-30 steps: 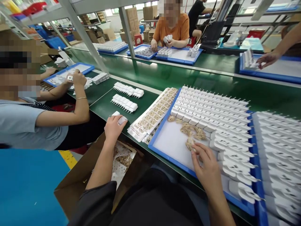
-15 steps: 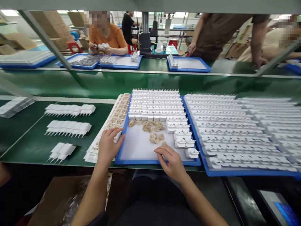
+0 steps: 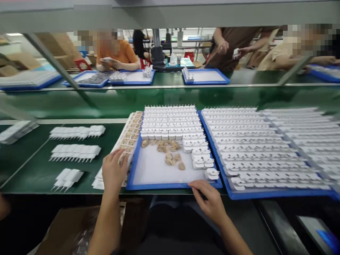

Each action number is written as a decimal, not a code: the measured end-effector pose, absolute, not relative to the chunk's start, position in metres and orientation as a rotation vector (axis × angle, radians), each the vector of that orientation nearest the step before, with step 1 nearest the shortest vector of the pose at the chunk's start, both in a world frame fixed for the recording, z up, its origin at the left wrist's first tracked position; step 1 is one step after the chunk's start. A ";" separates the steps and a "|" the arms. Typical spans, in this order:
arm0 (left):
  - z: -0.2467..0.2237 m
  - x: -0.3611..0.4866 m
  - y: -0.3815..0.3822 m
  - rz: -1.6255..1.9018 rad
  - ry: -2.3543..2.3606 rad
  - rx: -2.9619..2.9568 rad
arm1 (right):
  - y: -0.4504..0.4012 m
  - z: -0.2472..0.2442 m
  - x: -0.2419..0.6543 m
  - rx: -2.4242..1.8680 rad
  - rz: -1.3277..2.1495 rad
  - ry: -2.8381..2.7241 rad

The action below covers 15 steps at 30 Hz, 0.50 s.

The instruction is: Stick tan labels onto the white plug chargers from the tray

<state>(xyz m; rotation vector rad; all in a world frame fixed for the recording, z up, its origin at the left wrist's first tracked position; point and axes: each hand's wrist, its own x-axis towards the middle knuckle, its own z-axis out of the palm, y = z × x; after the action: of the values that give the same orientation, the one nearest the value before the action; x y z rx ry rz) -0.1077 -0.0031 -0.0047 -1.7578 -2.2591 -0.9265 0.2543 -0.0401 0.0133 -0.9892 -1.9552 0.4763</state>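
My left hand (image 3: 114, 173) is over a slanted white sheet (image 3: 98, 180) with rows of small cells holding beige pieces (image 3: 129, 136). Its fingers curl together around something pale that I cannot make out. At the front rim of a blue-edged tray (image 3: 159, 186), my right hand (image 3: 208, 199) has its thumb and forefinger apart, holding nothing visible. Loose beige pieces (image 3: 166, 146) lie in the tray's middle, with a single beige piece (image 3: 181, 166) nearer me. White plug-like housings (image 3: 170, 122) fill its back in rows. More continue down its right side to a lone white housing (image 3: 211, 174).
A second blue tray (image 3: 265, 195) of white housings adjoins on the right. Pronged white plug parts (image 3: 75, 152) lie in rows on the green surface at left. Below is an open cardboard box (image 3: 63, 226). People work across the bench beyond a metal frame (image 3: 50, 56).
My right hand has drawn back from the beige pieces to the tray's front rim, leaving one piece lying there. My left hand has moved off the tray's left edge onto the celled sheet, fingers curling.
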 end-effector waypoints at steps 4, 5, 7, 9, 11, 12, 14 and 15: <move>-0.014 -0.159 -0.019 -0.601 -2.638 -1.439 | -0.034 0.004 0.256 -0.923 0.486 -1.955; -0.016 -0.166 -0.021 -0.585 -2.720 -1.466 | -0.032 0.002 0.256 -0.914 0.488 -1.962; -0.017 -0.173 -0.021 -0.612 -2.825 -1.532 | -0.030 0.001 0.257 -0.908 0.488 -1.979; -0.015 -0.173 -0.020 -0.648 -2.869 -1.532 | -0.028 0.000 0.258 -0.903 0.480 -1.989; -0.012 -0.170 -0.018 -0.664 -2.883 -1.525 | -0.028 -0.002 0.258 -0.901 0.470 -1.990; -0.011 -0.168 -0.017 -0.672 -2.887 -1.532 | -0.028 -0.003 0.259 -0.901 0.465 -1.990; -0.009 -0.166 -0.016 -0.686 -2.891 -1.570 | -0.029 -0.004 0.258 -0.904 0.453 -1.991; -0.009 -0.166 -0.015 -0.691 -2.890 -1.596 | -0.029 -0.005 0.258 -0.905 0.444 -1.994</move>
<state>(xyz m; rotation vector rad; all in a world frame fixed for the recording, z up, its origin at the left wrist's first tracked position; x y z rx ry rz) -0.1658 -0.0149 -0.0088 -1.5964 -2.8897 -0.6906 0.2582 -0.0293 -0.0046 -0.9052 -1.9937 0.4436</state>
